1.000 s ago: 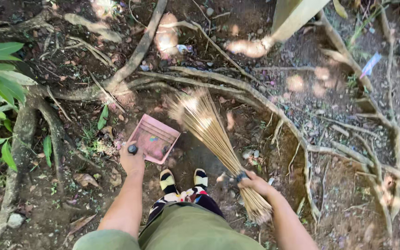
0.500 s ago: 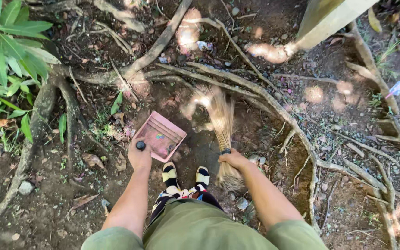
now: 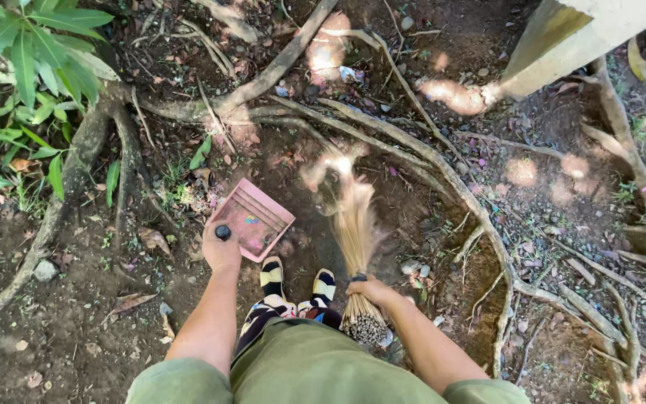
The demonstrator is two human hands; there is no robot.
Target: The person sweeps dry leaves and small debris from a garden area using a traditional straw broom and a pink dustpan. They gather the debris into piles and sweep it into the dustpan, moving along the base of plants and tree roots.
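A: Pink plastic, low and left of centre: that's the dustpan [image 3: 254, 219], tilted mouth-down on the dirt, and the left hand [image 3: 221, 251] is closed around its black handle.

B: And the right hand [image 3: 371, 290]?

A: Wrapped tight around the bound end of a stick broom [image 3: 353, 247], lower centre of the frame. The bristle tips fan out toward the middle of the picture and they're blurred, so there's a stroke in progress.

B: Where does the broom sit against the pan?

A: Just to the right of it, near but not touching as far as I can see. Two feet in striped sandals [image 3: 297, 280] stand between them, at the bottom centre.

B: How far along does the sweeping look?

A: Early to middling, I'd judge. The pan shows only a few flecks inside, hard to tell what. The patch of bare dirt [image 3: 304, 247] right in front of the feet looks fairly cleaned, but dry leaves [image 3: 151, 239] lie scattered to the left of the pan, and small petals and bits dot the ground on the right.

B: What hems the spot in?

A: Thick tree roots [image 3: 428, 161] arc across the centre and down the right side, a leafy green plant [image 3: 31, 67] fills the upper left, and a pale concrete post [image 3: 562, 41] stands at the upper right.
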